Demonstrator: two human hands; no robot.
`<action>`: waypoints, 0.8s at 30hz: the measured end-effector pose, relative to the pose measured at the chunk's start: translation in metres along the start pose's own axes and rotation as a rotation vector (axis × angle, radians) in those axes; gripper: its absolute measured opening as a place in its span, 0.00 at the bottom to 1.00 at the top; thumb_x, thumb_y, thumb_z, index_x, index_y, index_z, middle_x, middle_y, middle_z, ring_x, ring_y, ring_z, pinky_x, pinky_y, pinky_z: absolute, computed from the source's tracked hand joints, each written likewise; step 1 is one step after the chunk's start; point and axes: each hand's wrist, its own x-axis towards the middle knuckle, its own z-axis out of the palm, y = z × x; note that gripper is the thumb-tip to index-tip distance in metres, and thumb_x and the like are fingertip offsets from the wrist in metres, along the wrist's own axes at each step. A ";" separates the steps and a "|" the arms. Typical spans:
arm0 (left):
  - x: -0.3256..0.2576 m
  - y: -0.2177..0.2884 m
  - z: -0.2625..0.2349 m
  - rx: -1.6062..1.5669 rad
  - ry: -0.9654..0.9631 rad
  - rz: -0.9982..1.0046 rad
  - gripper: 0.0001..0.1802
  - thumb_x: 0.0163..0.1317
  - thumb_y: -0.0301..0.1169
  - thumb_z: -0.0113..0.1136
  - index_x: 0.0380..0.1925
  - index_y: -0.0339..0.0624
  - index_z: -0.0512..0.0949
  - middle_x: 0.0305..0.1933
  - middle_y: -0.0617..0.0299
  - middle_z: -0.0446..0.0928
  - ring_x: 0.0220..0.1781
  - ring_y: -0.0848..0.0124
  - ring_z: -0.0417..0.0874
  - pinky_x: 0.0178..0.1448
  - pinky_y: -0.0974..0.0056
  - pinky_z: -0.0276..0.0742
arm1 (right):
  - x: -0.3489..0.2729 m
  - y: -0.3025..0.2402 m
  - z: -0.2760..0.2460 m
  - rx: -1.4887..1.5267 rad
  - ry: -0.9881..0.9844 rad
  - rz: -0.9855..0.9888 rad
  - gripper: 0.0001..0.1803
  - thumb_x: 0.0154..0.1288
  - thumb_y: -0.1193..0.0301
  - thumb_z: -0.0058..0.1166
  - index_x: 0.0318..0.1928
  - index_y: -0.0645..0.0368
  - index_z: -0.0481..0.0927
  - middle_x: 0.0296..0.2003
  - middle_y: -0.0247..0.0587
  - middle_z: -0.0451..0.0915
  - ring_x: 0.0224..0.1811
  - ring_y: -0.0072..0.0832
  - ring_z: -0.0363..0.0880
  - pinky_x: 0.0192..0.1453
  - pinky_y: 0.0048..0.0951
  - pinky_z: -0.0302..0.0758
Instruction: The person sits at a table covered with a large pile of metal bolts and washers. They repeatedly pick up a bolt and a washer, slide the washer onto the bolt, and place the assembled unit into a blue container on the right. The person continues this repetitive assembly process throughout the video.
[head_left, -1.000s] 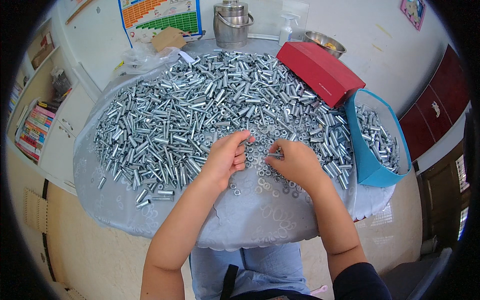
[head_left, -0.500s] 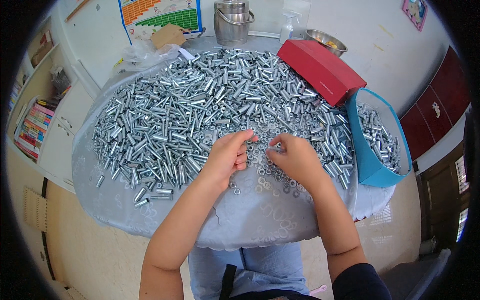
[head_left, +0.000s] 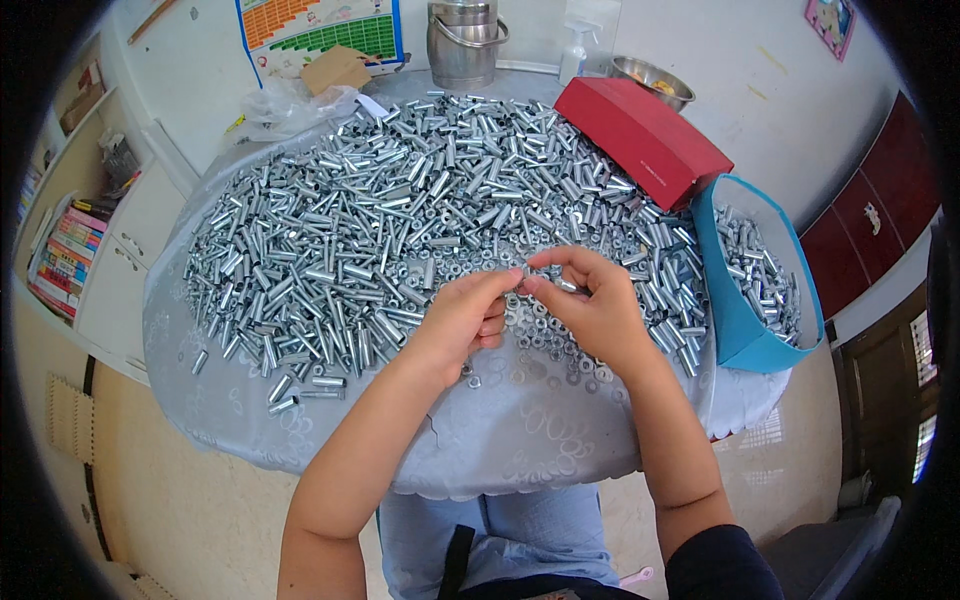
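Over the near part of a large metal pile, my two hands meet fingertip to fingertip. My left hand (head_left: 462, 322) is closed in a pinch, its other fingers curled; what sits between thumb and forefinger is too small to make out. My right hand (head_left: 598, 308) pinches a short silver metal rod (head_left: 566, 286), its end pointing at the left fingertips; whether it is a bolt or a sleeve cannot be told. Beneath and around the hands lie many loose nuts and washers (head_left: 545, 335). Beyond them spread heaped metal sleeves and bolts (head_left: 400, 190).
A patterned grey tablecloth (head_left: 520, 440) covers the table. At the right stands a blue fabric bin (head_left: 765, 345) holding metal parts, beside a red box (head_left: 645, 140). Toward the back are a metal pot (head_left: 462, 50), a spray bottle (head_left: 574, 55), a steel bowl (head_left: 655, 82) and a plastic bag (head_left: 295, 108).
My right hand has moved left and slightly up, bringing its metal piece to the left fingertips. My left hand has shifted slightly right, and the gap between the hands has closed.
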 end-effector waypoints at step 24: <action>-0.002 0.000 0.001 0.042 0.002 0.040 0.09 0.59 0.39 0.53 0.27 0.48 0.71 0.17 0.76 0.54 0.17 0.83 0.55 0.21 0.74 0.50 | -0.002 -0.008 0.002 -0.105 -0.043 0.011 0.11 0.58 0.68 0.57 0.30 0.63 0.73 0.11 0.29 0.62 0.15 0.14 0.53 0.18 0.22 0.51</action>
